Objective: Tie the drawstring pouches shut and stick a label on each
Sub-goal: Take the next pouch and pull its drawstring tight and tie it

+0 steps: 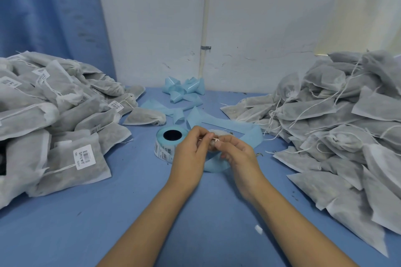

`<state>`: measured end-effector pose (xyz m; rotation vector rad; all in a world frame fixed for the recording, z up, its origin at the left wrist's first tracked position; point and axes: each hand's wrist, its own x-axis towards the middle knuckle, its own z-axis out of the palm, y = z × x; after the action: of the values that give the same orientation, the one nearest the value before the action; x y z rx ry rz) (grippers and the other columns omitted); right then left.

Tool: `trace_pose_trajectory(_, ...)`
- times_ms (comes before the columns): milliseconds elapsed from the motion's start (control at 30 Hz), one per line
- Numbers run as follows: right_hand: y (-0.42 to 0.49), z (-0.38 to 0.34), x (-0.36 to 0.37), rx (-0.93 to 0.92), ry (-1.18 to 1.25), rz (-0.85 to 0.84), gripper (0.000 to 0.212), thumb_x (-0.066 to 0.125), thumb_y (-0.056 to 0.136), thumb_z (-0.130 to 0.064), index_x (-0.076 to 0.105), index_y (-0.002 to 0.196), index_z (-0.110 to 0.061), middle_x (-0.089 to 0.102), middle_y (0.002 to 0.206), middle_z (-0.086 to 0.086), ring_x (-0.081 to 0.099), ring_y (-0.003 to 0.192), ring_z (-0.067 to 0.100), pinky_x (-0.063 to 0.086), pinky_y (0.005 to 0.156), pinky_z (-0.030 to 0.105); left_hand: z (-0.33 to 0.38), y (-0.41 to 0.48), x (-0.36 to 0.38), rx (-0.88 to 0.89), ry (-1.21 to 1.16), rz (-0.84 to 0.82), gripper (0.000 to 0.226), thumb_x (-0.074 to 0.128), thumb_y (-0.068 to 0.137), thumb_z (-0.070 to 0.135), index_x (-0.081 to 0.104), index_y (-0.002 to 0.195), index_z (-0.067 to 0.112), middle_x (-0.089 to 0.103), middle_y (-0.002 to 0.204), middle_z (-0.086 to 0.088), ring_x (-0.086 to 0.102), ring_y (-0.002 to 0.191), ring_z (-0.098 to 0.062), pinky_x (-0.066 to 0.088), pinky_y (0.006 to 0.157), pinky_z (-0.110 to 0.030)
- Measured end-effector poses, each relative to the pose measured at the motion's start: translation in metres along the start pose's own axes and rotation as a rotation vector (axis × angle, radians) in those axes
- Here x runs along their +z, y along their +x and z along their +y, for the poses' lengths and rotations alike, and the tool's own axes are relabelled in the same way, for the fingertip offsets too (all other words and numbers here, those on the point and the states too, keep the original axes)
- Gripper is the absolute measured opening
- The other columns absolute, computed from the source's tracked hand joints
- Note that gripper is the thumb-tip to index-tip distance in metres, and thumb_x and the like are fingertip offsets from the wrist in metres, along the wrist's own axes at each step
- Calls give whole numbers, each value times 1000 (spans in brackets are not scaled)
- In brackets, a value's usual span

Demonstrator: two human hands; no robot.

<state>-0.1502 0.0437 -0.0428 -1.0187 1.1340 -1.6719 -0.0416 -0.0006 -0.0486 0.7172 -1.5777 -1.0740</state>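
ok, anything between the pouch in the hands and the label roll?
Nothing visible. The left hand and right hand pinch the drawstring of the pouch; the label roll lies right beside the left hand, with no object between. The blue backing strip trails under the hands, out of the path.

1 head-worn wide-angle camera looks forward and down, close over the blue table [86,234].

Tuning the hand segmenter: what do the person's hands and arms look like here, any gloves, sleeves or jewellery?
Left hand and right hand are bare: no gloves, rings or wristbands visible. Left forearm and right forearm are uncovered to the frame edge; no sleeve in view.
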Motion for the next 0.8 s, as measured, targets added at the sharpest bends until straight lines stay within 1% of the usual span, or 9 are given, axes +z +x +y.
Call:
trace_pose_trajectory(33, 1, -1, 0, 8, 33, 1, 4, 68, 74, -12, 64, 73, -13, 67, 75, 1, 60, 72, 7, 43, 64, 14, -1, 0, -1, 20, 36, 2, 12, 55, 95, 14, 60, 84, 12, 66, 76, 8, 61, 72, -2, 46, 70, -13)
trace_pose_trajectory(100, 2, -3, 0, 39, 99, 9, 11, 68, 67, -15, 61, 75, -13, 65, 72, -1, 59, 69, 8, 39, 63, 19, -2, 0, -2, 50, 101, 1, 14, 56, 94, 15, 61, 82, 16, 64, 72, 11, 61, 74, -7, 45, 70, -14)
trace_pose_trajectory(167, 2, -3, 0, 58, 140, 14, 17, 71, 63, -17, 58, 74, -14, 62, 68, -5, 58, 65, 4, 36, 64, 22, -3, 1, -3, 71, 156, -4, 13, 57, 94, 17, 62, 81, 20, 64, 74, 11, 61, 75, -8, 45, 70, -17)
trace_pose_trajectory(233, 2, -3, 0, 73, 176, 30, 12, 65, 65, -21, 57, 72, -15, 61, 65, -7, 57, 62, 3, 34, 64, 23, -5, 2, -5, 88, 215, -6, 11, 59, 92, 19, 64, 82, 20, 65, 77, 9, 59, 76, -8, 47, 72, -25)
trace_pose_trajectory(333, 3, -4, -3, 107, 284, 77, 9, 65, 65, -17, 58, 69, -17, 59, 65, -7, 53, 64, 6, 34, 63, 22, -8, 3, -7, 144, 281, 9, 7, 63, 90, 19, 68, 84, 18, 65, 82, 7, 57, 75, -5, 48, 73, -31)
trace_pose_trajectory(433, 5, -6, -6, 127, 388, 81, 8, 66, 65, -14, 61, 67, -20, 58, 67, -8, 51, 64, 7, 37, 58, 18, -8, 3, -9, 157, 305, 21, 7, 65, 89, 21, 69, 83, 21, 64, 82, 10, 56, 75, -4, 48, 74, -31)
trace_pose_trajectory(533, 6, -6, -7, 145, 461, 92, 14, 67, 65, -14, 60, 76, -19, 63, 71, -8, 53, 64, 7, 42, 53, 15, -9, 3, -10, 146, 338, 27, 8, 64, 89, 23, 69, 83, 24, 64, 81, 12, 56, 76, -5, 47, 74, -31)
trace_pose_trajectory(667, 6, -5, -6, 149, 508, 108, 16, 70, 65, -16, 62, 78, -20, 62, 73, -8, 53, 63, 7, 43, 53, 15, -9, 4, -12, 153, 317, 39, 8, 65, 89, 22, 70, 84, 22, 64, 80, 13, 56, 76, -5, 46, 73, -28)
trace_pose_trajectory(800, 7, -2, -3, 131, 514, 138, 13, 70, 68, -19, 64, 79, -23, 61, 70, -9, 53, 58, 6, 42, 52, 16, -9, 3, -10, 150, 339, 17, 8, 65, 88, 23, 70, 83, 23, 64, 80, 9, 55, 76, -6, 46, 73, -30)
